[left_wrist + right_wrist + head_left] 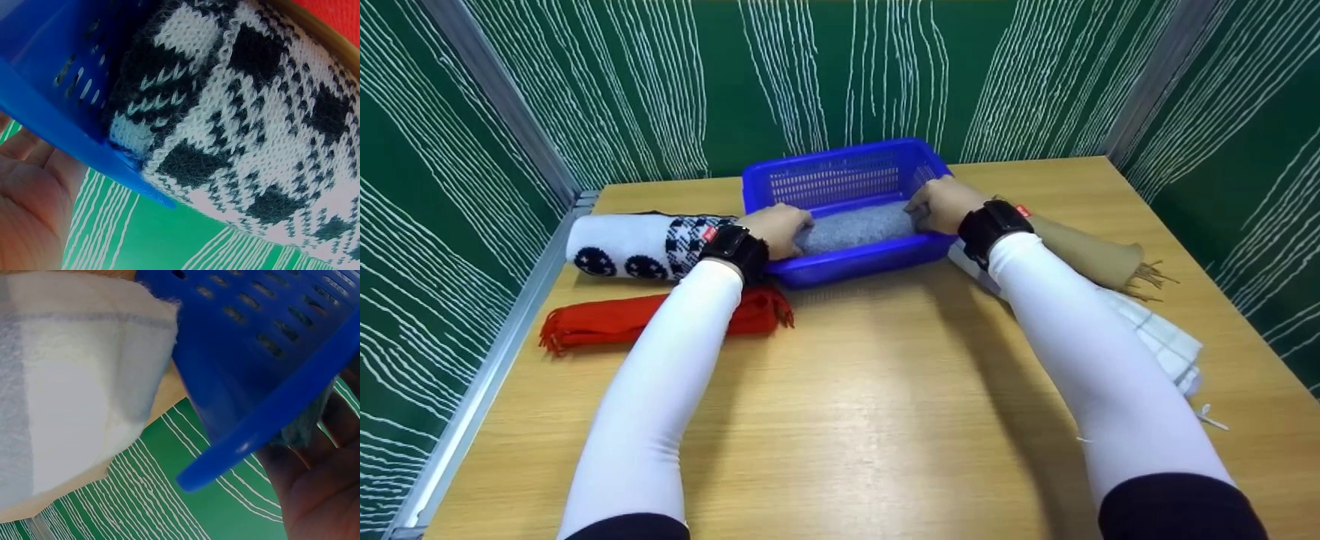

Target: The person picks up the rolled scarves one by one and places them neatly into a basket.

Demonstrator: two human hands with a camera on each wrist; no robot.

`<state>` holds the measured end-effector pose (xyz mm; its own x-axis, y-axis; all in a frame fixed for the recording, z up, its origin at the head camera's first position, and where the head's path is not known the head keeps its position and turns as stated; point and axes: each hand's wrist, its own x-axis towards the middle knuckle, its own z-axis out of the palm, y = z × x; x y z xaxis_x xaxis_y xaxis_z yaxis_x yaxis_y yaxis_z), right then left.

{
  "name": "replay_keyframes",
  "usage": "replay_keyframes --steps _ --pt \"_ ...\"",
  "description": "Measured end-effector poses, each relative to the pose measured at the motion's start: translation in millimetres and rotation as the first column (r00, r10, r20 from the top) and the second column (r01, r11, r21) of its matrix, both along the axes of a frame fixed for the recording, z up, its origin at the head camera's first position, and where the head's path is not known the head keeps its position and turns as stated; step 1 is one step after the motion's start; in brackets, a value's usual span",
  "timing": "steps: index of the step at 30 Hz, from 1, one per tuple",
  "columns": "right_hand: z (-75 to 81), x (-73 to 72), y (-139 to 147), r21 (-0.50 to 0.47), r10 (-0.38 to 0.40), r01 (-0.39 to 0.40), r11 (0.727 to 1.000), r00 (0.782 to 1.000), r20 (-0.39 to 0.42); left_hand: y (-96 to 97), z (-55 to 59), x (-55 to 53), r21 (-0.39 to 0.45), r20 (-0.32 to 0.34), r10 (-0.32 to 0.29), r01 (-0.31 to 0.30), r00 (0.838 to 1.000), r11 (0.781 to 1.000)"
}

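Note:
A rolled grey scarf (855, 227) lies lengthwise inside a blue plastic basket (870, 260) at the back of the table. My left hand (775, 227) reaches over the basket's left end and grips the roll's left end, its fingertips hidden from the left wrist view by the rim. At the opposite end, my right hand (949, 202) pinches the scarf between thumb and fingers. A bit of the grey cloth (306, 423) shows by the fingers below the rim in the right wrist view.
Left of the basket lies a black-and-white patterned knit roll (622, 244), with a red fringed scarf (607, 321) in front. To the right are a tan fringed scarf (1087, 244) and a white checked scarf (1162, 337). Green panels (870, 75) with white lines enclose the table.

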<state>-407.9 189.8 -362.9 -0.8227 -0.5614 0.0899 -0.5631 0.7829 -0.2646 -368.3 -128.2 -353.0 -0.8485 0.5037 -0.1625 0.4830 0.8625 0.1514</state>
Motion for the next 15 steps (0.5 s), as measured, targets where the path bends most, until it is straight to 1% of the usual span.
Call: replay_keyframes --steps 3,10,15 --pt "-1.0 -0.8 0.7 -0.001 0.002 -0.002 1.0 1.0 -0.005 -0.3 -0.8 -0.9 0.003 0.001 0.003 -0.003 1.0 1.0" --pt "-5.0 -1.7 2.1 -0.022 0.013 -0.013 1.0 1.0 -0.016 -2.1 -5.9 -6.5 -0.001 0.003 0.011 -0.011 1.0 1.0" --pt "-5.1 0.3 1.9 -0.023 0.01 -0.01 1.0 1.0 -0.013 -2.8 -6.4 -6.3 0.008 0.014 0.015 -0.015 1.0 1.0"
